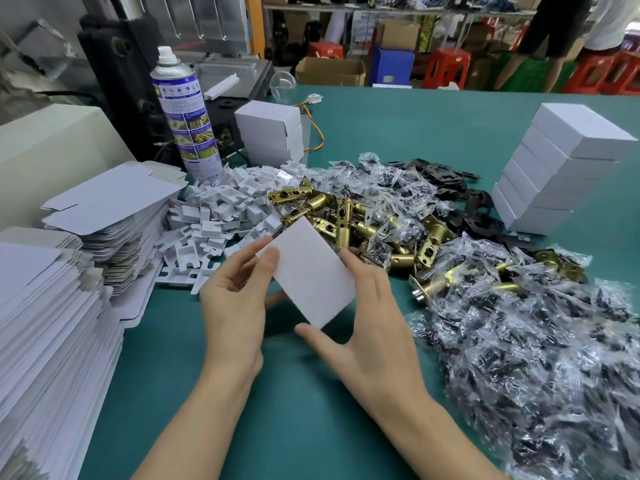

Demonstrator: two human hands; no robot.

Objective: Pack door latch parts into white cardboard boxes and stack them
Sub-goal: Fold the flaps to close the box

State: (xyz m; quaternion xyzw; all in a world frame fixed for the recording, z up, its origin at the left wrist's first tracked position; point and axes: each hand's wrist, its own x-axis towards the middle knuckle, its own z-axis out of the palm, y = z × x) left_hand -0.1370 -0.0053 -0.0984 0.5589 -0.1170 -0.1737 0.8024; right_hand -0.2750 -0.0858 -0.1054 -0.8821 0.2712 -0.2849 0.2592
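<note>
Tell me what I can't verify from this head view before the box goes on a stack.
- White box held in both hands, left and right: closed face toward the camera, contents hidden.
- Spray can label: print too small to read.
- Flat box blanks: cut off by the left edge, count unknown.
- Bagged screws: crinkled plastic glare hides contents; pile runs off the right edge.

Two bare forearms reaching up from the bottom edge toward mid-frame, converging. Left hand just left of centre, thumb and fingers pinching the white box. Right hand just right of centre, palm down, thumb and forefinger bracing its lower corner and right edge.
</note>
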